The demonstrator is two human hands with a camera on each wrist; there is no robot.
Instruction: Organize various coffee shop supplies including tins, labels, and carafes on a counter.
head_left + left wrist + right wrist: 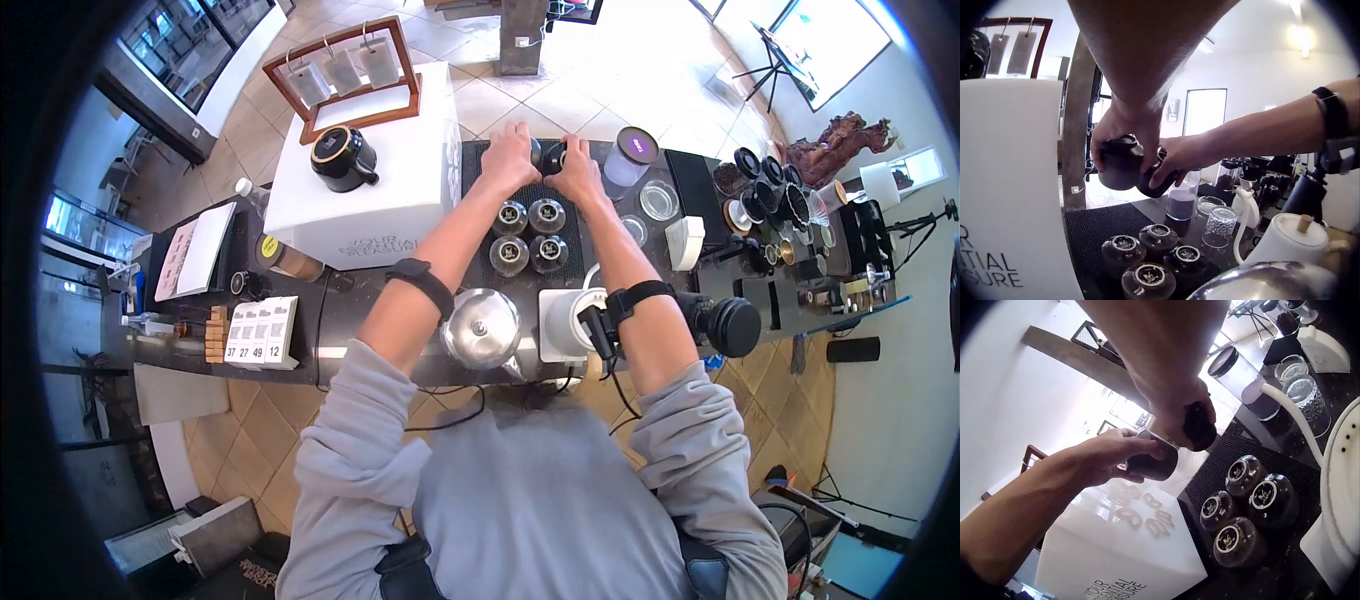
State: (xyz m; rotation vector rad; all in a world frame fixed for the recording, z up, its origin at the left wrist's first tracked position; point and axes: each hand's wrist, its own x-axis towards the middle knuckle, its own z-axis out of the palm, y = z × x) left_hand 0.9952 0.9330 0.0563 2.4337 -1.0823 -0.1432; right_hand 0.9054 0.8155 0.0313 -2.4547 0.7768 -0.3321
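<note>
Dark counter under your arms: nearest you a steel dome lid (481, 328) and a white kettle (566, 322), then four upturned dark cups (529, 236) on a black mat (570, 262). Beyond them your left hand (1124, 132) curls its fingers round a dark, glossy round-bodied jar (1120, 165), held above the mat's far edge; your right hand (1179, 156) pinches the dark piece at its side. Should either grip slacken, the jar could drop onto the cups below.
</note>
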